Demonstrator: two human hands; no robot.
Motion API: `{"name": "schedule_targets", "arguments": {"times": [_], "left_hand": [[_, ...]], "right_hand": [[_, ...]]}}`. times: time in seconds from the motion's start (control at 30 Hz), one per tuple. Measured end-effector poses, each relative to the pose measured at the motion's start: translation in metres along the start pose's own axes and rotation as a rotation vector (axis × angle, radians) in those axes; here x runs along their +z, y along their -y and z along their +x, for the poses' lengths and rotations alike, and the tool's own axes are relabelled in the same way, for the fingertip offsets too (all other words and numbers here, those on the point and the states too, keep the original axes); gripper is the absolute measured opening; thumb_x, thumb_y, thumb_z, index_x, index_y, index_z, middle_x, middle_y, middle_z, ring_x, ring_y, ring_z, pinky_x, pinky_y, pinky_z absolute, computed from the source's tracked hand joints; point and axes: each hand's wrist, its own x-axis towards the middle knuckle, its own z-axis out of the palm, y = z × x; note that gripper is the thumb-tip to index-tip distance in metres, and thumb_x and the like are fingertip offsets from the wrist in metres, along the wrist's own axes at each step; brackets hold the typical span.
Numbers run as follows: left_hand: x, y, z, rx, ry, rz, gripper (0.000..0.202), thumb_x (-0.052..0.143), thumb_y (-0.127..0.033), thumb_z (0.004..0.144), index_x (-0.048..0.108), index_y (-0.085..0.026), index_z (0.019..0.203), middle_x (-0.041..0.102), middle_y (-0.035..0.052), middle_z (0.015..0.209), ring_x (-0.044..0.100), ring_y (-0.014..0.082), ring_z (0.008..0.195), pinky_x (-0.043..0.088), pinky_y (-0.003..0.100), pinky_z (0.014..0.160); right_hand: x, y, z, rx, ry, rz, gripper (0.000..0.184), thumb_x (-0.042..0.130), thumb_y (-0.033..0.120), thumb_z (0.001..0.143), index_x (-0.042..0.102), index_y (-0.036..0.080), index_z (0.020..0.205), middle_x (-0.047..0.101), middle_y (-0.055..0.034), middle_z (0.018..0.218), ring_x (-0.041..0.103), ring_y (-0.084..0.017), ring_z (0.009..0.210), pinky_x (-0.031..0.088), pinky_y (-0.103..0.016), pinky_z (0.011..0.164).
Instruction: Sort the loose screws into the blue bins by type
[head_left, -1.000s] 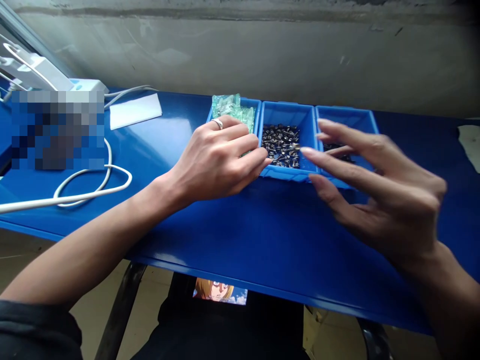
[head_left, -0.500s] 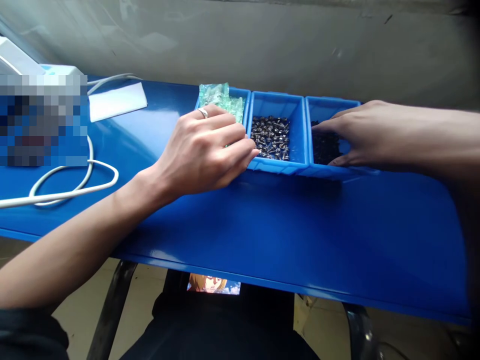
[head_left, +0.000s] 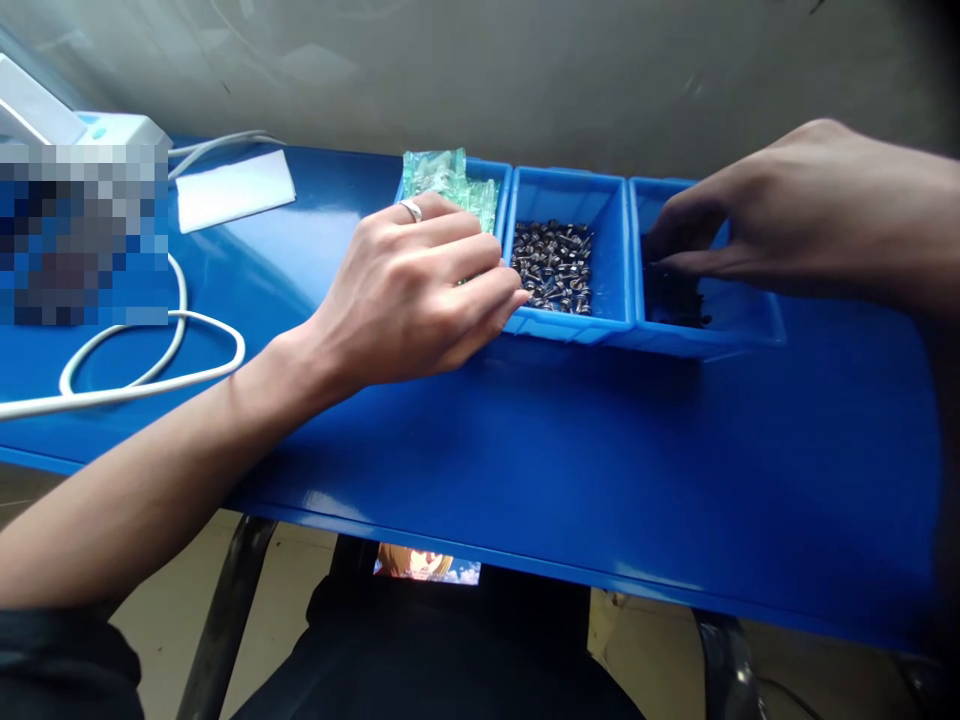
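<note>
Right hand point(head_left: 757, 205) narrow in the right blue bin point(head_left: 705, 345); left hand point(head_left: 412, 290) curled against middle bin's edge point(head_left: 577, 328).

Honestly can't see much of the left bin point(head_left: 501, 200), since the left hand point(head_left: 412, 300) covers most of it and only a bit of the green plastic packets point(head_left: 442, 178) pokes out. The dark pile point(head_left: 675, 300) in the right bin point(head_left: 750, 340) is too dark and small to identify, and I can't tell if the right hand point(head_left: 757, 215) has any. A pixelated blur point(head_left: 82, 235) hides the table's far left, and the table edge cuts off a printed picture point(head_left: 426, 565).
</note>
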Motion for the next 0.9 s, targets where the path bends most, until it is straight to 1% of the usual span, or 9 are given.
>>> {"name": "schedule_targets", "arguments": {"times": [0.1, 0.17, 0.27, 0.37, 0.47, 0.6, 0.7, 0.8, 0.9], "left_hand": [[0.002, 0.001, -0.002, 0.025, -0.044, 0.016, 0.035, 0.05, -0.032, 0.113, 0.075, -0.016, 0.095, 0.073, 0.0047, 0.088, 0.078, 0.0256, 0.09, 0.065, 0.049, 0.083], [0.003, 0.002, -0.003, 0.039, -0.065, 0.032, 0.032, 0.05, -0.032, 0.113, 0.075, -0.017, 0.098, 0.075, 0.0051, 0.091, 0.077, 0.0256, 0.091, 0.065, 0.049, 0.084], [0.005, 0.003, -0.006, 0.05, -0.074, 0.046, 0.029, 0.051, -0.031, 0.113, 0.075, -0.018, 0.102, 0.075, 0.0057, 0.095, 0.077, 0.025, 0.094, 0.064, 0.048, 0.085], [0.006, 0.005, -0.007, 0.067, -0.101, 0.042, 0.028, 0.051, -0.029, 0.112, 0.075, -0.017, 0.104, 0.075, 0.0059, 0.096, 0.077, 0.0245, 0.094, 0.064, 0.048, 0.085], [0.006, 0.005, -0.007, 0.084, -0.125, 0.066, 0.025, 0.054, -0.029, 0.111, 0.075, -0.017, 0.102, 0.077, 0.0052, 0.096, 0.077, 0.0234, 0.091, 0.066, 0.046, 0.083], [0.004, 0.004, -0.006, 0.095, -0.17, 0.066, 0.014, 0.063, -0.028, 0.106, 0.073, -0.018, 0.103, 0.079, 0.0028, 0.096, 0.078, 0.0223, 0.089, 0.067, 0.042, 0.083], [0.003, 0.003, -0.006, 0.086, -0.188, 0.044, 0.011, 0.064, -0.026, 0.105, 0.072, -0.019, 0.102, 0.078, 0.0002, 0.09, 0.079, 0.021, 0.088, 0.068, 0.041, 0.086], [0.001, 0.002, -0.005, 0.075, -0.184, 0.039, 0.013, 0.063, -0.025, 0.106, 0.072, -0.019, 0.097, 0.078, -0.0002, 0.087, 0.078, 0.0194, 0.086, 0.067, 0.039, 0.089], [0.001, 0.002, -0.005, 0.08, -0.187, 0.027, 0.014, 0.065, -0.023, 0.104, 0.071, -0.017, 0.093, 0.079, 0.0021, 0.087, 0.078, 0.019, 0.084, 0.067, 0.039, 0.089]], "right_hand": [[-0.019, 0.014, 0.003, 0.046, -0.012, -0.03, 0.094, -0.008, 0.056, 0.102, 0.023, 0.013, 0.024, 0.077, -0.0086, 0.106, 0.07, -0.02, 0.122, 0.042, -0.044, 0.077], [-0.028, 0.011, 0.016, 0.096, 0.045, -0.054, 0.092, -0.003, 0.056, 0.103, 0.018, 0.013, 0.024, 0.079, -0.0083, 0.105, 0.069, -0.019, 0.125, 0.042, -0.043, 0.078], [-0.036, -0.011, 0.045, 0.068, 0.383, -0.098, 0.089, 0.028, 0.066, 0.101, 0.046, 0.013, 0.032, 0.08, -0.0045, 0.093, 0.073, -0.013, 0.112, 0.043, -0.038, 0.077], [-0.038, -0.032, 0.065, 0.005, 0.612, -0.154, 0.064, 0.06, 0.073, 0.088, 0.084, 0.015, 0.077, 0.08, -0.0015, 0.088, 0.074, -0.016, 0.098, 0.041, -0.039, 0.072], [-0.045, -0.029, 0.066, -0.093, 0.483, -0.198, 0.063, 0.064, 0.075, 0.088, 0.088, 0.019, 0.107, 0.082, -0.0005, 0.098, 0.073, -0.018, 0.095, 0.039, -0.04, 0.07], [-0.056, 0.009, 0.055, -0.371, 0.241, 0.028, 0.03, 0.067, 0.048, 0.105, 0.087, 0.025, 0.106, 0.082, 0.003, 0.097, 0.07, -0.011, 0.083, 0.049, -0.035, 0.078], [-0.043, 0.036, 0.048, -0.527, 0.267, 0.101, 0.016, 0.088, 0.031, 0.091, 0.086, 0.021, 0.103, 0.083, -0.0019, 0.105, 0.075, -0.02, 0.089, 0.056, -0.035, 0.073], [-0.018, 0.048, 0.046, -0.567, 0.339, 0.026, 0.025, 0.094, 0.03, 0.084, 0.086, 0.022, 0.106, 0.083, -0.0043, 0.103, 0.074, -0.029, 0.102, 0.059, -0.042, 0.079], [-0.009, 0.049, 0.049, -0.471, 0.238, -0.034, 0.01, 0.079, 0.026, 0.097, 0.085, 0.019, 0.098, 0.082, -0.006, 0.098, 0.071, -0.03, 0.105, 0.056, -0.044, 0.083]]}}
